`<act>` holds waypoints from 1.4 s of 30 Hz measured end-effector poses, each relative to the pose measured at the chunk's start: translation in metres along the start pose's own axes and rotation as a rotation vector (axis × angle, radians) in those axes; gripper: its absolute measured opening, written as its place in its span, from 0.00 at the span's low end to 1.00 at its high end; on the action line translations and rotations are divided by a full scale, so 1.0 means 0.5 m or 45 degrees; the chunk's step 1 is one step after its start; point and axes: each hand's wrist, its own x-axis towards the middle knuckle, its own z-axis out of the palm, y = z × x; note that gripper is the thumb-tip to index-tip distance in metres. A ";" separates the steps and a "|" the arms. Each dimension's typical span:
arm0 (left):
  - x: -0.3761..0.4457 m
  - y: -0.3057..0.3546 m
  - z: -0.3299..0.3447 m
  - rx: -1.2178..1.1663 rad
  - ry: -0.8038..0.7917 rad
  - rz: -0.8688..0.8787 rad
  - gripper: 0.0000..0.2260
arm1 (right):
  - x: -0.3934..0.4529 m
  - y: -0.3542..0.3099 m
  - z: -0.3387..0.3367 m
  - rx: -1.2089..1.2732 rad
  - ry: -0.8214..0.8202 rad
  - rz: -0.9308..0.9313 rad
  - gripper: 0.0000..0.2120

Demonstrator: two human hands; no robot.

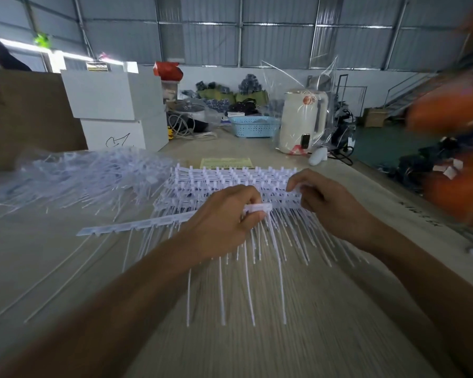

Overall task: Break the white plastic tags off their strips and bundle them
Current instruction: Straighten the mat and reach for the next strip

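On the table (66, 268), the left hand (224, 216) pinches a strip (159, 222) steady while the right hand (325, 203) grips the stacked tags (230, 181), apparently to snap them.

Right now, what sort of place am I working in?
Probably a warehouse or small factory floor: corrugated metal walls behind, stacked white boxes and bagged goods on a long worktable, and a metal staircase at the far right.

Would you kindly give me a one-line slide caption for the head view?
Left hand grips a strip of white tags while the right hand pinches the stacked strips on the table.
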 end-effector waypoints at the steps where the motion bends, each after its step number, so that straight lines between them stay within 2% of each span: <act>1: 0.000 0.001 0.002 -0.010 0.008 -0.002 0.04 | 0.001 -0.005 0.003 0.085 -0.022 0.061 0.14; 4: 0.000 0.006 0.004 -0.038 0.079 0.006 0.05 | 0.003 -0.024 0.011 0.211 -0.104 0.178 0.10; 8: 0.003 0.015 0.005 -0.080 0.143 0.041 0.07 | -0.003 -0.057 0.024 0.241 -0.209 0.108 0.11; 11: 0.003 0.012 -0.002 -0.145 0.111 0.036 0.09 | -0.005 -0.059 0.023 0.246 -0.172 0.101 0.12; 14: 0.003 -0.004 -0.018 -0.163 0.055 -0.041 0.13 | -0.003 -0.049 0.014 0.414 -0.120 0.252 0.09; 18: 0.003 -0.009 -0.023 -0.019 -0.044 0.030 0.09 | -0.006 -0.044 0.028 0.519 -0.169 0.301 0.09; 20: 0.003 -0.011 -0.023 0.043 -0.042 0.083 0.09 | -0.006 -0.047 0.031 0.416 -0.152 0.222 0.08; 24: -0.001 -0.015 -0.022 0.117 -0.106 0.190 0.09 | -0.007 -0.053 0.020 -0.052 -0.145 -0.075 0.05; 30: -0.002 -0.017 -0.011 0.135 -0.155 0.238 0.09 | -0.013 -0.062 0.015 -0.394 -0.177 -0.319 0.04; 34: 0.000 -0.018 -0.015 0.046 -0.124 0.223 0.09 | -0.014 -0.060 0.019 -0.439 -0.186 -0.365 0.05; 37: 0.003 -0.016 -0.021 0.060 -0.049 0.264 0.12 | -0.013 -0.058 0.015 -0.327 -0.130 -0.287 0.05; 42: 0.008 -0.016 -0.026 0.006 -0.028 0.286 0.06 | -0.014 -0.053 0.020 -0.150 -0.197 -0.156 0.05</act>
